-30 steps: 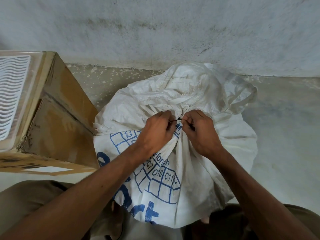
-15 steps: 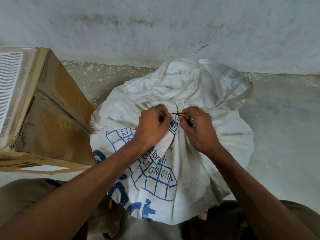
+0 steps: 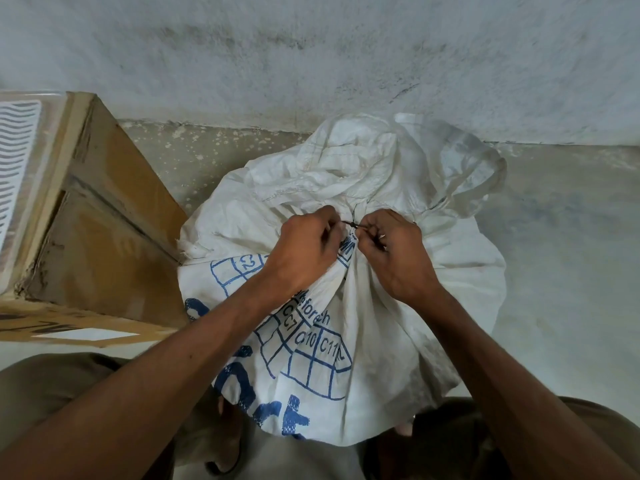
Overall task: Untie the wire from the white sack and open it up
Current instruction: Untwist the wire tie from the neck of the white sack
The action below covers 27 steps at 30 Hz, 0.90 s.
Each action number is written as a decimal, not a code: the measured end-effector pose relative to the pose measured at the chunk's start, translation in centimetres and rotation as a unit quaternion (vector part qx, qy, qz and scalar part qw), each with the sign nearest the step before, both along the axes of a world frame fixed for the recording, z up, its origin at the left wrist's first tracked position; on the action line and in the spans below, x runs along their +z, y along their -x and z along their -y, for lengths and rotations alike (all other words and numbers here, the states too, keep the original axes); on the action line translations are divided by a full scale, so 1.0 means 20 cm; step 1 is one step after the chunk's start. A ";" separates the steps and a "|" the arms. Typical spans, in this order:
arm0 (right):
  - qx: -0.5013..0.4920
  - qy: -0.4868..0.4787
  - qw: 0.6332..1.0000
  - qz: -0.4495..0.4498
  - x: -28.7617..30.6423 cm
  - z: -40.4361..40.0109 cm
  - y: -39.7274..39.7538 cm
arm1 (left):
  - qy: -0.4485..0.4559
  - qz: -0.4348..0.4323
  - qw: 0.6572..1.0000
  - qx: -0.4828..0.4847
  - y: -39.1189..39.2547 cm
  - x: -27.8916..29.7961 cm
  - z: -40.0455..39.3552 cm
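White woven plastic sack point(image 3: 374, 306) with blue printed lettering and a blue grid of cells marked C2, C7, C10 and C11, standing on the pale concrete floor point(image 3: 561, 271) close to the person's knees and near the foot of the stained whitewashed wall point(image 3: 311, 57). Its neck is gathered into a bunch at the middle of the view, and the loose upper cloth spreads in crumpled folds beyond the bunch, toward the wall. Thin dark wire point(image 3: 352, 224) at the gathered neck, seen as a short strand running between the two hands, with a finer end rising just above it against the white cloth. Left hand point(image 3: 304, 251), fingers curled, pinching the left end of the wire while its heel rests on the printed face of the sack. Right hand point(image 3: 394, 251), fingers likewise curled, pinching the right end of the wire, with its wrist lying over the plain white side of the sack. Both bare forearms enter from the lower edge of the view. Brown cardboard box point(image 3: 104, 237) just beside the sack on the left, its near corner meeting the sack's cloth; a white moulded panel with wavy slots point(image 3: 17, 161) lies on top of the box at the left edge
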State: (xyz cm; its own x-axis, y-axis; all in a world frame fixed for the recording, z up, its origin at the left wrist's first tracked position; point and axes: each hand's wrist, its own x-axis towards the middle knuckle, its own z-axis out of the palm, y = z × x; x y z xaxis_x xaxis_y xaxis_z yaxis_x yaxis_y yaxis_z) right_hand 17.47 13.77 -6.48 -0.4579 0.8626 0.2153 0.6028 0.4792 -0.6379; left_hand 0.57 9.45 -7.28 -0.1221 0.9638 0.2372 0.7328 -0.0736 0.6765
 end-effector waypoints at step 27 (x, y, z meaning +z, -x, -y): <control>-0.007 -0.020 0.998 -0.051 0.05 0.02 -0.02 | 0.104 0.115 0.975 0.158 0.08 0.16 -0.01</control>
State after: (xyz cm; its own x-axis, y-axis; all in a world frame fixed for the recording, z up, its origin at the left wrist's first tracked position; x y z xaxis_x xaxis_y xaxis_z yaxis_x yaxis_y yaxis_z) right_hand 17.78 13.45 -5.39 -0.4203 0.8583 0.2944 0.5419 0.4977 -0.6772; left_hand -1.02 9.72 -4.10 -0.4472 0.8940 -0.0289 0.5233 0.2876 0.8021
